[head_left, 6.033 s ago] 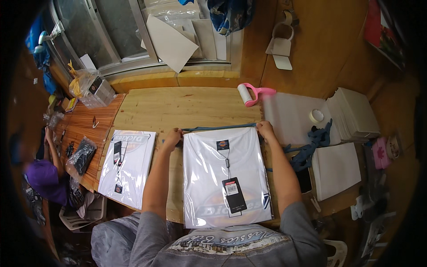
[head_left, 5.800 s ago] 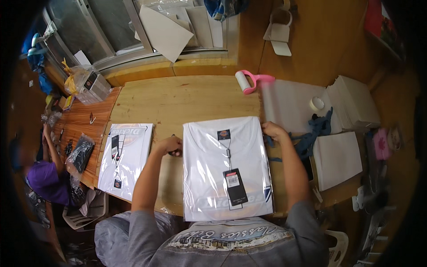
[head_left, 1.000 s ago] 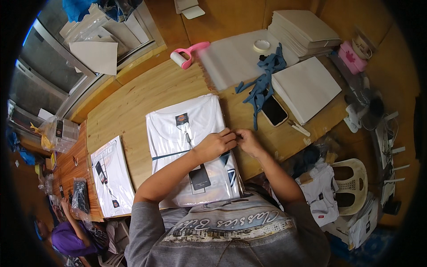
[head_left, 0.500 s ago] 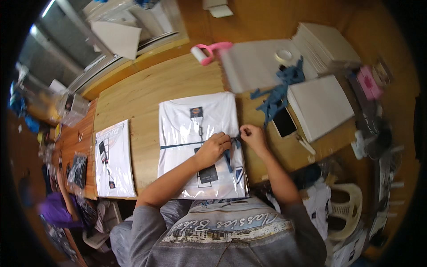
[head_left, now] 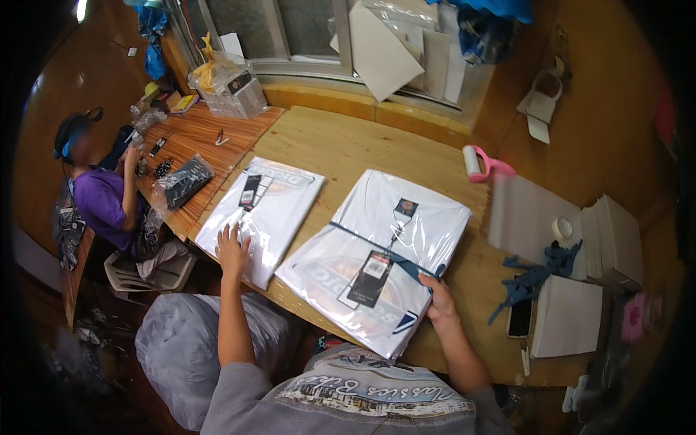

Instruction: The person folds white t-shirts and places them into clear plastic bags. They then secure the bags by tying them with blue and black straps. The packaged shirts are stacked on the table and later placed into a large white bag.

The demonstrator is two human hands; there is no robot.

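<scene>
Hands spread across the wooden tabletop: left hand lies flat, fingers released, on one bagged white folded shirt, right hand grips another bagged white shirt's edge.

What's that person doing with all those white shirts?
A person at a wooden table has two folded white shirts in clear bags. The right hand rests on the edge of the nearer bagged shirt, which has a blue ribbon tied across it. The left hand lies flat on the other bagged shirt. Another person sits at the far left.
</scene>
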